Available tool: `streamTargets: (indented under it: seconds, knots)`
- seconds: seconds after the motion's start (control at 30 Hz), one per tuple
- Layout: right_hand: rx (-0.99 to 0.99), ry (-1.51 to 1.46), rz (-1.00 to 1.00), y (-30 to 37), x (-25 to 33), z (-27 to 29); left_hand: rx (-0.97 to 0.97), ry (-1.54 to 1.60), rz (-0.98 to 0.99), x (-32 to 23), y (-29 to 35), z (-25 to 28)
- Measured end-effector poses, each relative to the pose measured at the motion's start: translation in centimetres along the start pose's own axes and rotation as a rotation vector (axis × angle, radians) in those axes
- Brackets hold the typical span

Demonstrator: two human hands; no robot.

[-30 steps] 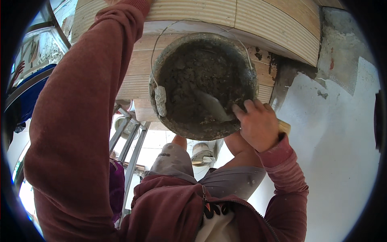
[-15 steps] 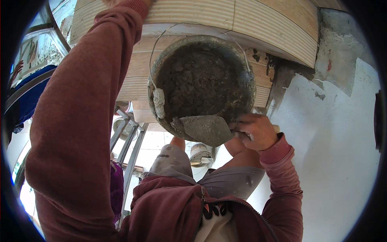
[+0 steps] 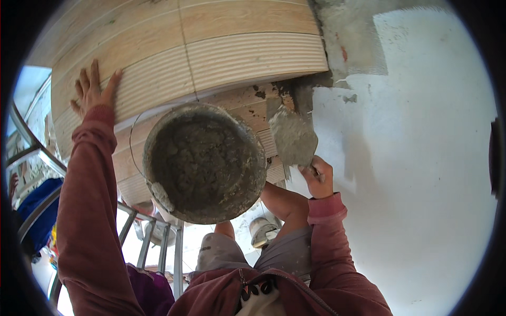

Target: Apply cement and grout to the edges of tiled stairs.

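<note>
Head view: right hand (image 3: 318,180) grips the trowel (image 3: 293,139), blade pointing forward-left, just right of the bucket (image 3: 203,217), while the farther left hand (image 3: 94,95) lies spread wide on the step (image 3: 242,55).

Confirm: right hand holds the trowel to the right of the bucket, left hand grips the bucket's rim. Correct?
Not quite: the left hand isn't gripping the bucket. The head view shows it spread on the tiled step, fingers apart. The rest stands: the right hand holds the trowel to the right of the bucket.
</note>
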State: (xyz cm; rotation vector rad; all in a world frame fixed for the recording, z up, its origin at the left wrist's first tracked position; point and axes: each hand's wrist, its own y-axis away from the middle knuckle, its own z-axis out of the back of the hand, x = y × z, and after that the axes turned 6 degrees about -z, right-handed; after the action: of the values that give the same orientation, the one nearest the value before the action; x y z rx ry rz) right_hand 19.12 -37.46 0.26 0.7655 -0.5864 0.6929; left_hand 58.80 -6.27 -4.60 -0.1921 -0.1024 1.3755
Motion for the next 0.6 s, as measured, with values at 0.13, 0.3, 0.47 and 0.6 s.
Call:
streamTargets:
  seconds: [0.13,0.3,0.47,0.6]
  knots:
    - [-0.208,-0.199,-0.068,-3.4,-2.3,-0.2,0.048,-0.011,0.011,-0.3,0.0,-0.1]
    - [-0.367,-0.177,-0.176,-7.4,-4.6,-1.7,0.046,0.0,-0.004,0.1,0.1,0.1]
    - [-0.31,-0.498,-0.374,-10.1,-5.2,-2.5,0.088,-0.01,0.003,-0.4,0.2,0.0]
    - [-0.235,-0.717,-0.404,-10.4,-3.2,-0.8,0.091,-0.035,0.014,-0.2,0.0,0.0]
